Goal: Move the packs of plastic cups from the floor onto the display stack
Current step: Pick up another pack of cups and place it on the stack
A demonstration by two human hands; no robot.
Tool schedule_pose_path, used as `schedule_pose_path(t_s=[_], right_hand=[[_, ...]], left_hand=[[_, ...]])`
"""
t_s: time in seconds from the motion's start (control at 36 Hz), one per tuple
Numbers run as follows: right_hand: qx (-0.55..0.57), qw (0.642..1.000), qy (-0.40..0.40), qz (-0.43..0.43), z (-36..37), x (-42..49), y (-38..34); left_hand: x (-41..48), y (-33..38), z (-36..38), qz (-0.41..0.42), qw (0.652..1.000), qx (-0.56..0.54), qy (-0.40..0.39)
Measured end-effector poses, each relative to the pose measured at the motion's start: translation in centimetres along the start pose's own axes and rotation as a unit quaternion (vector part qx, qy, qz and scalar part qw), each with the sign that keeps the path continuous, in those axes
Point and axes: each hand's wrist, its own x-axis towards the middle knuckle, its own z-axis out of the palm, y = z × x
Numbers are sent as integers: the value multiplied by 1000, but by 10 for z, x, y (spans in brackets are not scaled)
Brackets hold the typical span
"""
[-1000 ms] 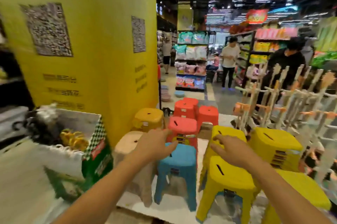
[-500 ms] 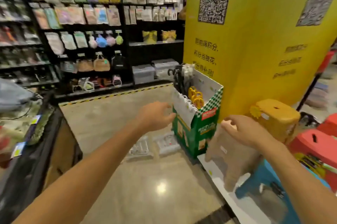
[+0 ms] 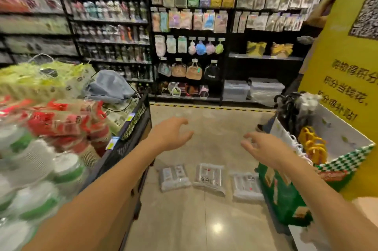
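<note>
Reaching: both arms are stretched forward over the floor, and nothing is carried.
Left hand: the fingers are spread and loosely bent, empty, and it is raised well to the left of the green carton.
Right hand: the fingers are splayed wide, empty, and it is held just beside the carton's upper corner, apparently readied for a grasp.
Packs of plastic cups: left pack, middle pack and right pack are laid flat in a row on the floor; the last is closest to the carton's base, contact unclear.
Display stack: red and green packs are piled far left of the carton.
Next need: a bend downward is judged necessary, since the packs are well below both hands.
</note>
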Motion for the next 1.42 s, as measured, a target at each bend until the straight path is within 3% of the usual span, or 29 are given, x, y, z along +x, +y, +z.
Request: schedule_pose_path(t_s=[0.39, 0.69, 0.97, 1.19, 1.42], right_hand=[[21, 1000, -11, -17, 32, 227, -78], [19, 998, -3, -61, 61, 393, -58], [46, 993, -68, -87, 91, 537, -46], [55, 987, -127, -77, 163, 646, -59], [70, 980, -183, -29, 311, 728, -58]], left_hand=[[153, -139, -19, -40, 999, 18, 0], [303, -170, 11, -53, 999, 10, 2], [415, -211, 51, -118, 993, -16, -3], [491, -285, 107, -158, 985, -67, -29], [558, -383, 233, -208, 970, -110, -63]])
